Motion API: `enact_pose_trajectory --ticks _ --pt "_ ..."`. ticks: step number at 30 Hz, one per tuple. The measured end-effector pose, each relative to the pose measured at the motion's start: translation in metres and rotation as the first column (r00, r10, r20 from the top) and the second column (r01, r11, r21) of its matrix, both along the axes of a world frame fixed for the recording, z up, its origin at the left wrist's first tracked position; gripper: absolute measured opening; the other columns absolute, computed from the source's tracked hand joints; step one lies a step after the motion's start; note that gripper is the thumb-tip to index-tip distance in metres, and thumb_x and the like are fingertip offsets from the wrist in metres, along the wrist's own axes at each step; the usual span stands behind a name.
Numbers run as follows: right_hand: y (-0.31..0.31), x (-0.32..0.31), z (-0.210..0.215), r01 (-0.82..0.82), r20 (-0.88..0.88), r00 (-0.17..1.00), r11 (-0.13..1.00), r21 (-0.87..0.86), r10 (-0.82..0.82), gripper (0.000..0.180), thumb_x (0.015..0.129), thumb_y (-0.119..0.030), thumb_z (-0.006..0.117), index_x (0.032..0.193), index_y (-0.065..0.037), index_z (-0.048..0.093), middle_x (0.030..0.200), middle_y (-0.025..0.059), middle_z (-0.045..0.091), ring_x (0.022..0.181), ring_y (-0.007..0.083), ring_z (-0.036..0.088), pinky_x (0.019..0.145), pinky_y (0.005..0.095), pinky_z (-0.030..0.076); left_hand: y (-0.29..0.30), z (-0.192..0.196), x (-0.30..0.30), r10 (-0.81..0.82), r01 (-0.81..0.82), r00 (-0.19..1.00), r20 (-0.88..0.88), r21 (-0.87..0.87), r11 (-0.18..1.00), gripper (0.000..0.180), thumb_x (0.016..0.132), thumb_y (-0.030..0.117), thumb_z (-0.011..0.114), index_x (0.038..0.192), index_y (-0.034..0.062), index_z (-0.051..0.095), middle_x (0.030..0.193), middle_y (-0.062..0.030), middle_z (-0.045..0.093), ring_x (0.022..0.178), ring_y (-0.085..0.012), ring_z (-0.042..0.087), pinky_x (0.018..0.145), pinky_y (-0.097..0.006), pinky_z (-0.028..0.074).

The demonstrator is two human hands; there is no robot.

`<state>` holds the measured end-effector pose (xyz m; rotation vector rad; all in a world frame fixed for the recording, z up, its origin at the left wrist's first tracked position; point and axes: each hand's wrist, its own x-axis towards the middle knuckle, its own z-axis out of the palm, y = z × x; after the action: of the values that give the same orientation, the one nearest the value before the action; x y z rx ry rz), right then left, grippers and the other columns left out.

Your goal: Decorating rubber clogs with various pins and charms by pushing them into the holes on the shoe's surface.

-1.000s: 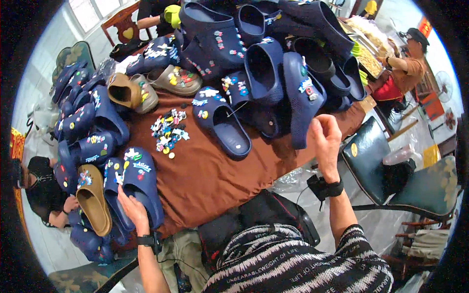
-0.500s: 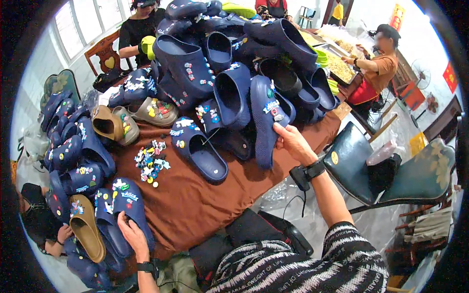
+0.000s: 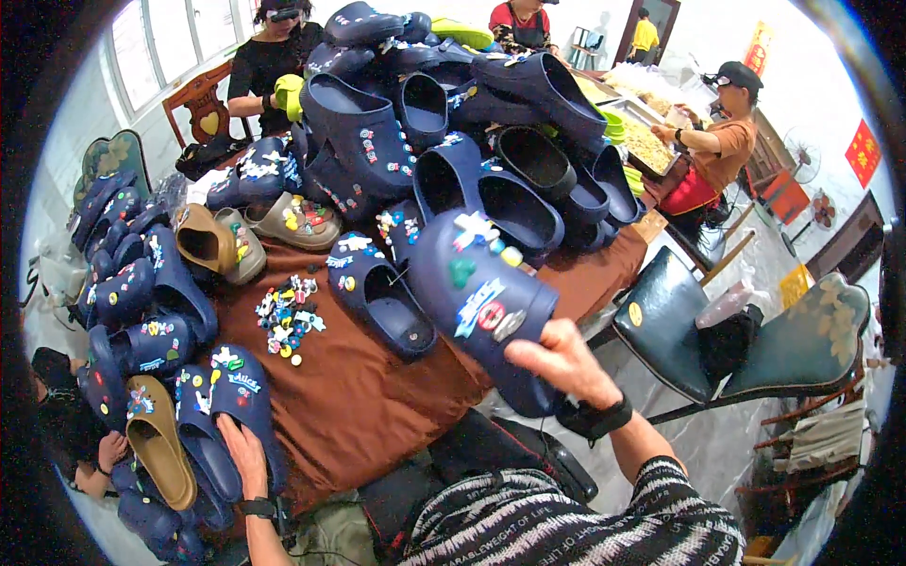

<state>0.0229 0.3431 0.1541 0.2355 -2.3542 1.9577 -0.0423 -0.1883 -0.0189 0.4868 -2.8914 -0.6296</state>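
Observation:
My right hand is closed around a navy clog, lifted over the table's front edge. Its toe, with colourful charms, points up and away from me. My left hand lies with fingers stretched against the opening of another navy clog at the near left, not visibly wrapped around it. A tan clog rests left of that one. In the middle, a navy clog with charms sits beside a small heap of loose charms.
A tall pile of navy clogs covers the far side of the brown cloth. More clogs line the left edge. Dark green padded chairs stand at the right. Several people are around, one in an orange-brown top beside trays.
My right hand has taken the navy clog from the front of the pile and brought it nearer, turning its charms toward me. My left hand has slid farther into the clog's opening.

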Motion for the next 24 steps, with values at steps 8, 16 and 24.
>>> enact_pose_trajectory --ticks 8,16,24 --pt "-0.077 0.015 -0.078 -0.201 0.195 0.967 0.96 0.195 0.163 0.048 0.094 -0.035 0.07 0.074 0.007 0.063 0.056 0.0111 0.051 0.054 0.0154 0.047 0.05 0.0403 0.038 -0.01 -0.003 -0.022 -0.179 0.187 0.975 -0.133 0.046 0.981 0.035 0.091 0.003 0.048 0.123 -0.0109 0.045 0.122 -0.0327 0.049 0.122 -0.0473 0.046 0.107 -0.049 0.035" --pt "-0.116 0.013 -0.09 -0.275 0.182 0.958 0.883 0.38 0.22 0.051 0.094 -0.037 0.068 0.067 0.006 0.058 0.066 0.0279 0.058 0.06 0.044 0.06 0.055 0.0494 0.044 0.002 0.015 0.002 -0.174 0.18 0.938 -0.299 -0.009 0.984 0.041 0.092 0.001 0.046 0.132 -0.007 0.042 0.128 -0.0326 0.046 0.122 -0.0501 0.045 0.105 -0.05 0.038" --pt "-0.191 -0.021 -0.115 -0.363 0.132 0.931 0.829 0.426 0.34 0.046 0.098 -0.036 0.061 0.078 0.006 0.056 0.078 0.0327 0.061 0.077 0.051 0.061 0.066 0.0559 0.047 0.001 0.032 0.016 -0.173 0.168 0.964 -0.202 -0.04 0.985 0.051 0.093 0.005 0.047 0.142 -0.0056 0.04 0.143 -0.0313 0.042 0.134 -0.0477 0.04 0.113 -0.047 0.034"
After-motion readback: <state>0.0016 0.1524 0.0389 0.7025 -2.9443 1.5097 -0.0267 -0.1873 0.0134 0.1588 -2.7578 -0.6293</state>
